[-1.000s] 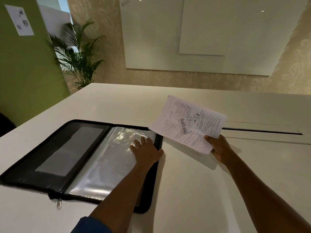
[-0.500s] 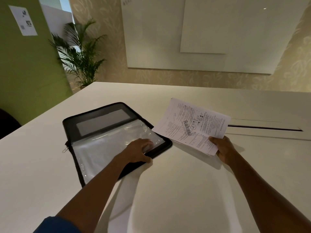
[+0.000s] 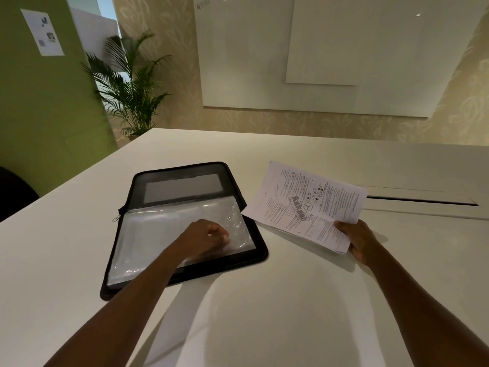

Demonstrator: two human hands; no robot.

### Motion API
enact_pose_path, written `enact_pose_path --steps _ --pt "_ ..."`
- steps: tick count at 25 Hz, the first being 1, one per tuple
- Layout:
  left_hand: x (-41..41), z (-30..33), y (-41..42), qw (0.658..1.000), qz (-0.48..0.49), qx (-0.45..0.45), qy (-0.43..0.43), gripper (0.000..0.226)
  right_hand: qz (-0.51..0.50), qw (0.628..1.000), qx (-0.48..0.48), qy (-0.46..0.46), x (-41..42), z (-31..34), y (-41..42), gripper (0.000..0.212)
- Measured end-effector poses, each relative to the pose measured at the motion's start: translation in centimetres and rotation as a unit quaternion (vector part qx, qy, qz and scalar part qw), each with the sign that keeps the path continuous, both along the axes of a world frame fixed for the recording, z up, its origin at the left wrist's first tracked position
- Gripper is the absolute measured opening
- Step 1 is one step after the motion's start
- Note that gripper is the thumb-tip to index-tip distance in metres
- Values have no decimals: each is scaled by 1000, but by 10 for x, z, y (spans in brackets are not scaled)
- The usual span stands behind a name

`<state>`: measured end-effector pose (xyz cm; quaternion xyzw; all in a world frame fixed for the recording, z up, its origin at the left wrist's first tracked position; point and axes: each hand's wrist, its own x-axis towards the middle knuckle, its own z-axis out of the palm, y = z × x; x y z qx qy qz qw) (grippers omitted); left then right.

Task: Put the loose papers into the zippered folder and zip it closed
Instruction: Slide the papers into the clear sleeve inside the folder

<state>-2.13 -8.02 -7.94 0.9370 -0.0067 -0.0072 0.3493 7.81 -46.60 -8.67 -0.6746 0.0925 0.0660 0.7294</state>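
Observation:
A black zippered folder lies open on the white table, its clear plastic sleeves facing up. Its zipper pull hangs at the left edge. My left hand rests on the sleeves with fingers curled, seeming to pinch the sleeve near its right edge. My right hand grips a stack of printed papers by the near corner, holding them just above the table to the right of the folder.
The white table has a long cable slot at the right rear. A potted palm stands beyond the far left corner beside a green wall. A dark chair back sits at the left edge.
The folder has been turned and slid so its spine now runs across, with the sleeves nearer me. My left hand's fingers have curled on the sleeve. The papers stay about where they were.

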Motion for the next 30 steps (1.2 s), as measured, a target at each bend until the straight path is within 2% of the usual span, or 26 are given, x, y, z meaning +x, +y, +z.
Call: enact_pose_path --steps 1,3,6,9,12,15,18,24,28,30 --pt "3 0 -8 997 68 15 -42 10 0 1000 1 -1 0 -1 0 35" --pt "17 -5 -29 984 153 39 -83 26 1 1000 4 -10 0 1 1 32" --pt "40 -18 -59 980 162 101 -51 60 -4 1000 8 -26 3 2 5 30" --pt "52 -31 -75 968 192 164 -12 75 -10 999 9 -31 9 -2 3 35" --pt "59 -41 -79 956 220 192 -5 61 -1 999 3 -32 13 -4 -2 37" --pt "63 -35 -76 950 235 208 -11 42 7 999 4 -34 18 -3 -2 32" --pt "62 -17 -76 951 266 157 -18 39 27 999 -1 -37 24 2 3 27" --pt "61 4 -73 946 290 142 -23 33 123 990 -49 -50 32 10 9 30" --pt "64 2 -65 952 271 145 1 28 86 995 -29 -50 42 12 3 37" --pt "71 6 -58 960 257 98 54 24 54 997 -8 -55 47 15 -1 39"
